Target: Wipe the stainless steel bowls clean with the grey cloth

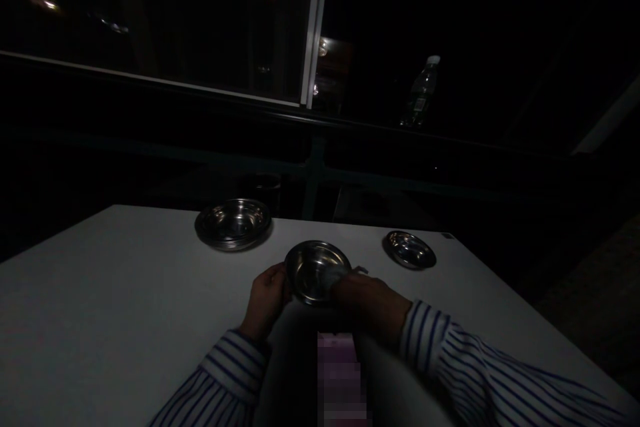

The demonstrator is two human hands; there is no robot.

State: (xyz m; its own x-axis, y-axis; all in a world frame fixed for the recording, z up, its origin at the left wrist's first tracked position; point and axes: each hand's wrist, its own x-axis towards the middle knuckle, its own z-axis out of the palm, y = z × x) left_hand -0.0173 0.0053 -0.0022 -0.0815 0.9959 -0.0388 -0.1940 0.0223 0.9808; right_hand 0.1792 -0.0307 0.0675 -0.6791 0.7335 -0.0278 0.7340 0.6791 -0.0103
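A shiny metal bowl [310,260] is held tilted above the white table, its inside facing me. My left hand [267,297] grips the left rim, fingers closed around the edge. Inside the bowl, my right hand [367,297] presses a pale, crumpled cloth or tissue [333,275] against the inner wall on the right. That hand is a little blurred, and its fingertips are partly hidden by the cloth. Farther back on the left sits a stack of metal bowls [233,223]. A single metal bowl [410,250] rests on the right side of the table.
The white table [125,307] ends at a far edge just behind the bowls. Beyond it, a clear plastic bottle [421,93] with a white cap stands on a dark ledge beside a window frame [315,27]. A pixelated pinkish patch [340,373] shows at bottom centre. Lighting is dim.
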